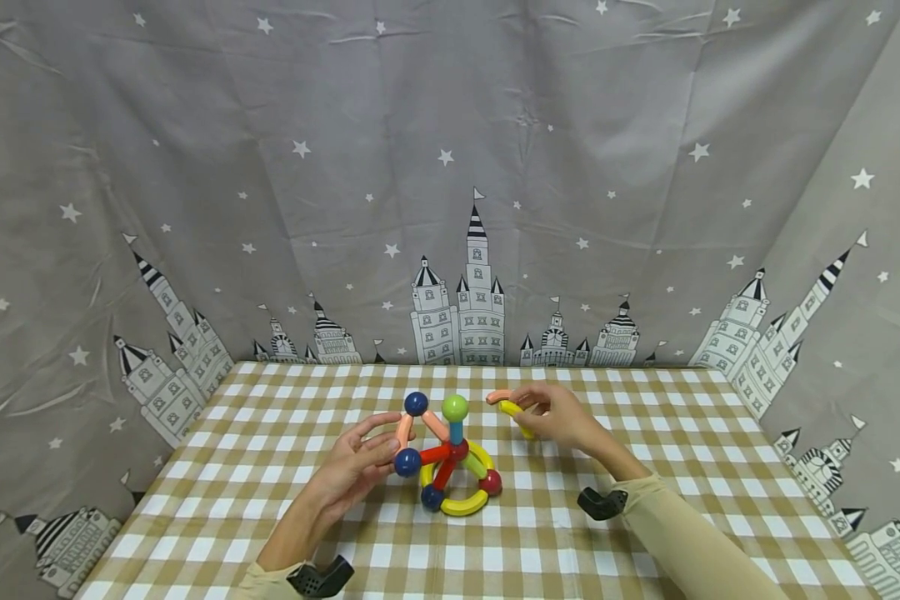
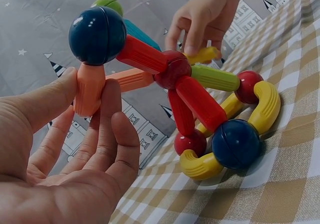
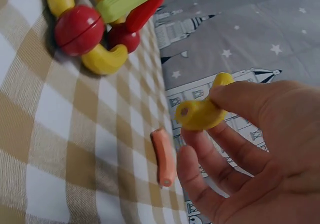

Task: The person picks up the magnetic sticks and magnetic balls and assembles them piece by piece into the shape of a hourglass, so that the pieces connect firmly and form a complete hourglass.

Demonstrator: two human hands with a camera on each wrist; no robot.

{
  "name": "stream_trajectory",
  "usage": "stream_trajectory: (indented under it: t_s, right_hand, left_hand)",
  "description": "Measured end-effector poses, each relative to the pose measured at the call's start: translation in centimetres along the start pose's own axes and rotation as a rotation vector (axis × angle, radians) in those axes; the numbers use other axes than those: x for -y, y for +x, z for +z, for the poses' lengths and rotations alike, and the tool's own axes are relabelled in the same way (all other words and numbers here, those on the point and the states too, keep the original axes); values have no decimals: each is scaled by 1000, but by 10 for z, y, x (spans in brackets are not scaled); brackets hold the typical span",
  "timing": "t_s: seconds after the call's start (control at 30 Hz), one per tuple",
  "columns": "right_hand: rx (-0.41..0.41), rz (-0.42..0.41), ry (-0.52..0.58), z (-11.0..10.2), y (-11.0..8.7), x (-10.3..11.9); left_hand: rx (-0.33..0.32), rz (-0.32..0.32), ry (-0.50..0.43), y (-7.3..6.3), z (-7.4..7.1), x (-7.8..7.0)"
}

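My left hand (image 1: 352, 467) pinches a peach rod (image 2: 90, 88) between thumb and fingers, just under a dark blue ball (image 2: 97, 36). That rod belongs to a toy built of sticks and balls. A red ball (image 2: 173, 69) forms its hub, with red, lime and peach sticks running out. Its base is a ring of yellow curved rods (image 1: 465, 505) joined by balls. On top, a light green ball (image 1: 455, 408) sits on a blue stick (image 1: 457, 432). Right of it, my right hand (image 1: 562, 417) pinches a loose yellow curved rod (image 3: 202, 115) above the cloth.
A loose peach curved rod (image 3: 164, 156) lies on the checked tablecloth (image 1: 270, 467), close to my right fingers. Behind the table hangs a grey curtain (image 1: 450, 108) printed with stars and castles.
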State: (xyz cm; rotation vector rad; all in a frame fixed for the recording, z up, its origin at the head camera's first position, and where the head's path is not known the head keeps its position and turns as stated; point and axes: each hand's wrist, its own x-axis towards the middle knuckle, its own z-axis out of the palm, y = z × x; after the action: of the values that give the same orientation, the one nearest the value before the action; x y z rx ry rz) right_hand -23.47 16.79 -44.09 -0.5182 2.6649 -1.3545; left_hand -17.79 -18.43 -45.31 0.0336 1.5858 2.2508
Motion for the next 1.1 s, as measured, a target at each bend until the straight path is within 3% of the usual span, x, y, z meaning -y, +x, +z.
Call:
stream_trajectory:
  t_s: [0.17,0.4,0.83,1.1]
  right_hand:
    - [14,-41,146,-4,-2,5]
    - [64,-4,285,-5,3,17]
    - [104,38,421,-4,30,79]
    - [129,52,462,2,39,93]
  left_hand:
    - [-5,-1,0,2,-1,0]
    - [0,0,1,2,-1,1]
    - [4,-3,-14,1,-3,1]
    - [19,-1,-24,0,-2,1]
